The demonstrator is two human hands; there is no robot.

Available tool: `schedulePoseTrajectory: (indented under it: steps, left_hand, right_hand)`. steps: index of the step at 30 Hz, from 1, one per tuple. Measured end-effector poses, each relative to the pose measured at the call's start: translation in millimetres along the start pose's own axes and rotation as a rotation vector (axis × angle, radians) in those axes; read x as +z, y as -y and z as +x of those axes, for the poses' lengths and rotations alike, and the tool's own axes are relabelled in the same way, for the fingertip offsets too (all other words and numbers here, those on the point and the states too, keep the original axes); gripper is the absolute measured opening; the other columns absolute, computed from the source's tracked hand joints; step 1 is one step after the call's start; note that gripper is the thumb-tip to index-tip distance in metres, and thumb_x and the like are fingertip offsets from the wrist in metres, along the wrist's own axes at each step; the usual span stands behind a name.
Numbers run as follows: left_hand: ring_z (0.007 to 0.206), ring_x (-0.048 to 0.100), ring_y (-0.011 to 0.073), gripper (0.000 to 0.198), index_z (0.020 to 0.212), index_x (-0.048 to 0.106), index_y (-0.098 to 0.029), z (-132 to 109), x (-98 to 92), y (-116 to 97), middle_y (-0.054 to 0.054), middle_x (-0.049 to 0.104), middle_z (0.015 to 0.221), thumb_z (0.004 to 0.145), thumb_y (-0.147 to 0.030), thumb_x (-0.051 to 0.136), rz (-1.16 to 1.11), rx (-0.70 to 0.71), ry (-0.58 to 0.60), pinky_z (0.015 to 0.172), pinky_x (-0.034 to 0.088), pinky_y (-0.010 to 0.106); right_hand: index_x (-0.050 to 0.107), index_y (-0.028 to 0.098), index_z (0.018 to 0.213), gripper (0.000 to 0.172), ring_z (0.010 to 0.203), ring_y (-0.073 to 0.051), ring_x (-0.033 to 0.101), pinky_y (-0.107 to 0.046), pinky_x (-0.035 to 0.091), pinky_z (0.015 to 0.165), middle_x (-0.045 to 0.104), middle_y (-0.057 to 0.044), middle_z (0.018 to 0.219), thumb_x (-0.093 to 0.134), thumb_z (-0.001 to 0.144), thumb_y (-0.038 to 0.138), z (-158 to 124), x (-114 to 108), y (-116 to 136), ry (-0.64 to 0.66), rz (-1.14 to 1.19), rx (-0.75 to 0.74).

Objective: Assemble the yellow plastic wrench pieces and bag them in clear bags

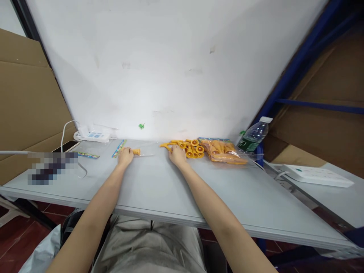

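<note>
My left hand [126, 156] is closed around a yellow horn-shaped piece [137, 151], whose flared end sticks out to the right of my fingers. That piece lies in or on a clear plastic bag [149, 151] with a printed header strip [118, 148] at its left; I cannot tell whether it is inside. My right hand [178, 154] rests at the left edge of a heap of yellow horn-shaped pieces [199, 149], fingers curled on one with a thin stem [164, 145] pointing left. My palm hides part of it.
A filled bag of yellow pieces [220, 151] lies right of the heap, beside a water bottle [253, 136]. A flat bag with a printed strip [87, 154], a phone [66, 146] and a white power strip [92, 135] are at left. A white wall stands behind the table [159, 182].
</note>
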State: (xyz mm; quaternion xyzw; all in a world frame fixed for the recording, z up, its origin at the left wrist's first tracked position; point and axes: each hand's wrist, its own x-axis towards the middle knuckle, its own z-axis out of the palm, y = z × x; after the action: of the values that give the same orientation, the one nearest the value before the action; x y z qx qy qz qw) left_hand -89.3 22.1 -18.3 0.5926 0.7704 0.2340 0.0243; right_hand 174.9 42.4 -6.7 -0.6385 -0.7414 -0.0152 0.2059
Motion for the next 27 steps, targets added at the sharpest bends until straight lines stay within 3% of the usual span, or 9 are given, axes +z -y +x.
schedulePoseTrajectory:
  steps: [6,11,16,20,24,27]
  left_hand:
    - [0.112,0.060,0.0251,0.037,0.099,0.068,-0.016,-1.3,-2.5,-1.1,0.013,0.067,0.114,0.092,-0.024,0.032,0.021,-0.009,-0.003,0.096,0.044,0.035]
    - [0.117,0.057,0.0262,0.034,0.095,0.069,-0.018,-3.9,-3.1,-2.5,0.013,0.068,0.115,0.091,-0.023,0.035,0.040,-0.016,-0.020,0.106,0.037,0.041]
    - [0.122,0.053,0.0276,0.033,0.097,0.068,-0.017,-6.1,-2.5,-2.7,0.013,0.066,0.120,0.091,-0.025,0.036,0.009,-0.027,-0.033,0.112,0.028,0.051]
    - [0.129,0.048,0.0284,0.035,0.101,0.067,-0.015,-6.9,-2.6,-2.1,0.015,0.064,0.125,0.092,-0.026,0.035,-0.001,-0.056,-0.049,0.112,0.028,0.050]
    - [0.134,0.043,0.0290,0.036,0.109,0.065,-0.015,-7.5,-3.7,-1.2,0.016,0.061,0.130,0.093,-0.027,0.035,0.010,-0.120,-0.089,0.112,0.028,0.049]
    - [0.135,0.042,0.0293,0.037,0.114,0.064,-0.015,-7.8,-4.7,-0.8,0.017,0.059,0.131,0.093,-0.027,0.036,0.009,-0.138,-0.099,0.111,0.030,0.048]
  right_hand:
    - [0.062,0.016,0.116,0.031,0.106,-0.031,0.059,-0.045,0.033,0.094,0.068,-0.016,0.107,0.051,0.088,0.021,-8.8,-5.5,0.2,0.026,-0.043,-0.007]
    - [0.068,0.016,0.103,0.027,0.095,-0.028,0.063,-0.044,0.033,0.093,0.071,-0.014,0.101,0.047,0.089,0.025,-9.5,-9.7,0.3,-0.013,-0.006,0.024]
    - [0.067,0.015,0.109,0.031,0.104,-0.027,0.061,-0.039,0.037,0.092,0.070,-0.013,0.109,0.050,0.085,0.025,-1.3,-17.4,-4.5,-0.149,0.220,0.114]
    - [0.066,0.014,0.108,0.035,0.097,-0.024,0.062,-0.034,0.043,0.085,0.070,-0.012,0.103,0.056,0.078,0.029,6.3,-25.7,-13.9,-0.238,0.507,0.139]
    - [0.066,0.013,0.100,0.036,0.080,-0.019,0.060,-0.031,0.046,0.073,0.068,-0.008,0.091,0.059,0.073,0.036,9.2,-27.9,-20.7,-0.164,0.751,0.072]
    - [0.067,0.014,0.093,0.032,0.072,-0.016,0.057,-0.029,0.046,0.070,0.066,-0.005,0.085,0.061,0.070,0.035,8.5,-23.6,-19.4,-0.058,0.779,-0.012]
